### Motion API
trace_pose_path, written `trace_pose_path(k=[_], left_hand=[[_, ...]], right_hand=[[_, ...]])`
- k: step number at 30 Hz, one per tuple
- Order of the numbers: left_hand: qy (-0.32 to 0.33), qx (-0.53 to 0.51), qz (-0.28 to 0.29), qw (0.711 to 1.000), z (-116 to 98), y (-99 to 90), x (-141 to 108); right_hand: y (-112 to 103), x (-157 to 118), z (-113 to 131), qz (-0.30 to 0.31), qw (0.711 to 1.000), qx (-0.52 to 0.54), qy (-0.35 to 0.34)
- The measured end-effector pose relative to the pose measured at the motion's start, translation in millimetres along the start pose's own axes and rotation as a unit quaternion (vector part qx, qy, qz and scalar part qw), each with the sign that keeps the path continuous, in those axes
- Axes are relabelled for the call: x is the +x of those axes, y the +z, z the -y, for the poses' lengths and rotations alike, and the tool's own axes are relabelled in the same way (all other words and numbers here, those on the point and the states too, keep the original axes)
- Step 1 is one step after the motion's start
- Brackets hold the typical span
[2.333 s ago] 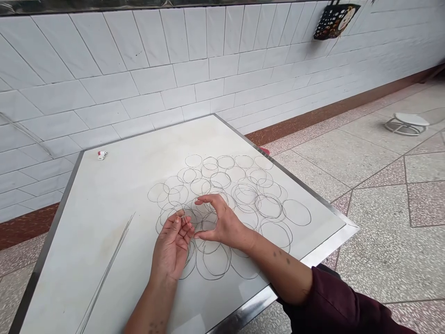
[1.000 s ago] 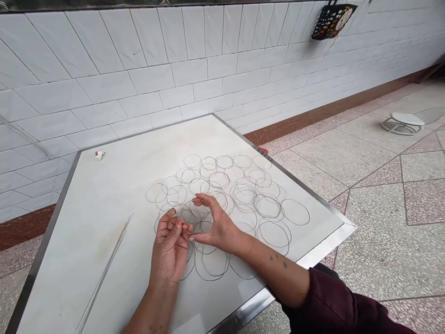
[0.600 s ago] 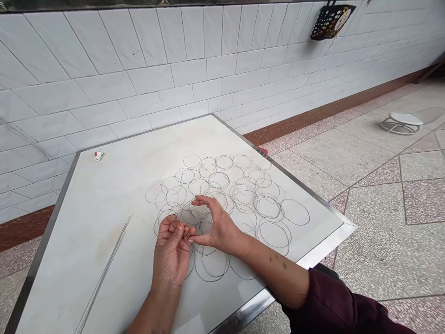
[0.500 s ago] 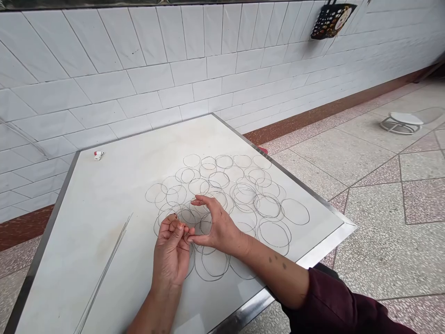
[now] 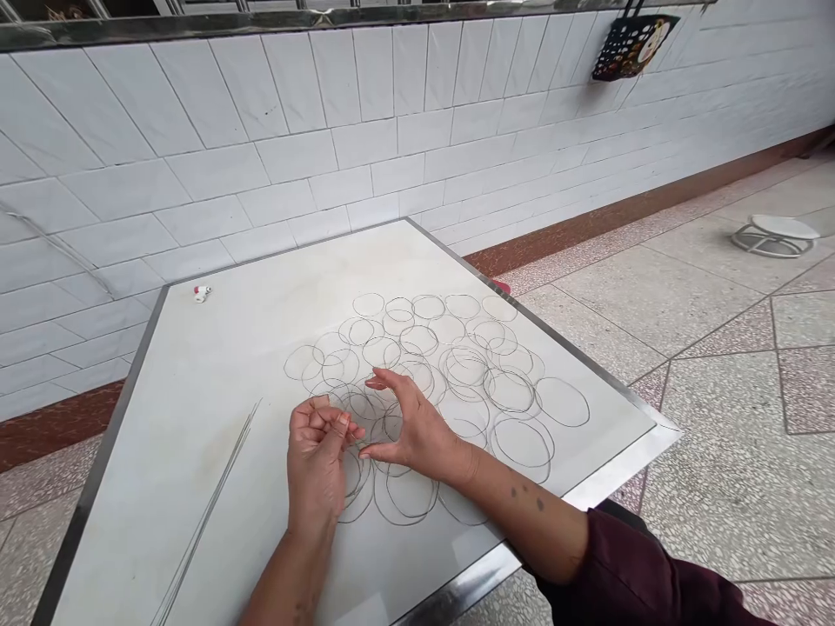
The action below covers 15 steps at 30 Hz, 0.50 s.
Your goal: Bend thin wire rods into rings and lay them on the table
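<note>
Many thin wire rings [image 5: 509, 389] lie overlapping across the middle and right of the white table [image 5: 261, 322]. Over their near left part, my left hand [image 5: 319, 461] is closed in a pinch, with a thin wire at its fingertips that is hard to trace. My right hand [image 5: 417, 426] is just to the right, thumb and fingers spread apart in a C shape, with nothing seen gripped between them. Several straight wires [image 5: 212, 504] lie in a narrow bundle left of my left hand.
A small red and white object [image 5: 202, 294] sits near the table's far left corner. White tiled wall stands behind. A black basket [image 5: 632, 48] hangs at the upper right, and a round white stool [image 5: 776, 235] stands on the floor at right.
My right thumb has moved slightly away from my left fingertips, and my left fingers are curled a little more. The camera view has shifted, so the table appears slightly further right.
</note>
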<state>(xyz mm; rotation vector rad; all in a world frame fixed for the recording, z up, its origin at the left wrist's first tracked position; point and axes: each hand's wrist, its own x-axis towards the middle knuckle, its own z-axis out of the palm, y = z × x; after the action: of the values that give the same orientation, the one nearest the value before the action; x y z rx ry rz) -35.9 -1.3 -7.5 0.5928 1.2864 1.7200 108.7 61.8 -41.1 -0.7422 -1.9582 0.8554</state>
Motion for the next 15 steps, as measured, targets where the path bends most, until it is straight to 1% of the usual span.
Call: trace_pose_path(k=[3, 6, 11, 15], left_hand=[[0.024, 0.073, -0.018, 0.997, -5, -8.6, 10], [0.037, 0.127, -0.038, 0.990, -12, -19.1, 22], [0.042, 0.192, -0.068, 0.978, -25, -40.0, 39], [0.041, 0.242, -0.091, 0.965, -32, -53.4, 46]], right_hand=[[-2, -1, -3, 0.007, 0.999, 0.042, 0.012], [-5, -1, -2, 0.011, 0.997, 0.064, 0.047], [-10, -1, 3, 0.016, 0.989, 0.088, 0.118], [-10, -1, 5, 0.034, 0.985, 0.091, 0.141]])
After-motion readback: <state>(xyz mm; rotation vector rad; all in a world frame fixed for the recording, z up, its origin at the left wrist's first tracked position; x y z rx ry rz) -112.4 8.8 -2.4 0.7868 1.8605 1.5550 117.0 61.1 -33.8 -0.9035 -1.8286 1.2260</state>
